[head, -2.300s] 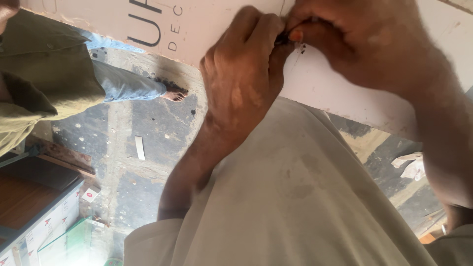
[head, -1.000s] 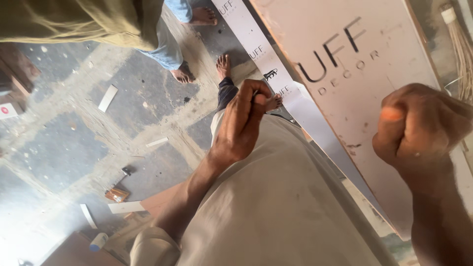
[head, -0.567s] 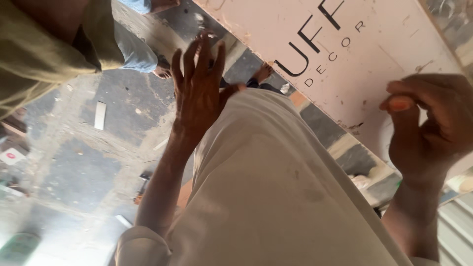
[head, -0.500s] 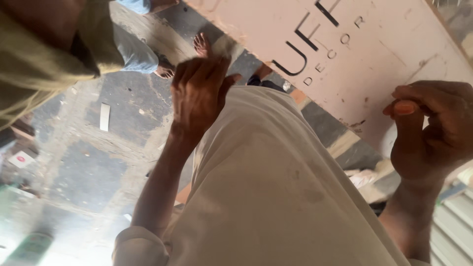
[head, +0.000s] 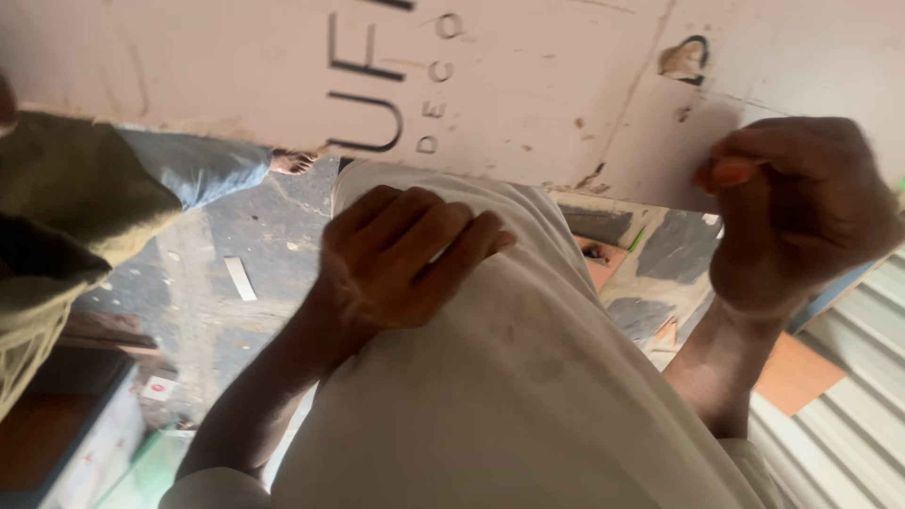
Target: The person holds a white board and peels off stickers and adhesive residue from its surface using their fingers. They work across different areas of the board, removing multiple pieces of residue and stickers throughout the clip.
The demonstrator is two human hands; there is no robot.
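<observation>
**Board edge held at lap, one hand resting**

Board (head: 528, 85), pale pink, scuffed, printed lettering, spans the top of the view and sits just past the person's knee, lower edge close above the cream trouser leg (head: 528, 377).

Risks: grip is on one corner area only, so the board could tip or slide off toward the floor if that hold slackens. The chipped spot and crack line near the right end could spread if the edge gets levered. A co-worker's leg (head: 198, 165) and bare foot (head: 294, 162) stand near the board's underside and could be struck if it drops.

Right hand (head: 797, 217): curled nearly closed, thumb pressed to fingers at the board's lower edge. Probably pinching the edge itself; the contact is hidden behind the knuckles, so a small tool in there can't be ruled out.

Left hand (head: 401, 259): loosely open, fingers slightly bent, palm down on the trouser leg, holding nothing, clear of the board.

Concrete floor (head: 245, 236) below with a scrap strip (head: 239, 279); corrugated sheet (head: 848, 396) at right.
</observation>
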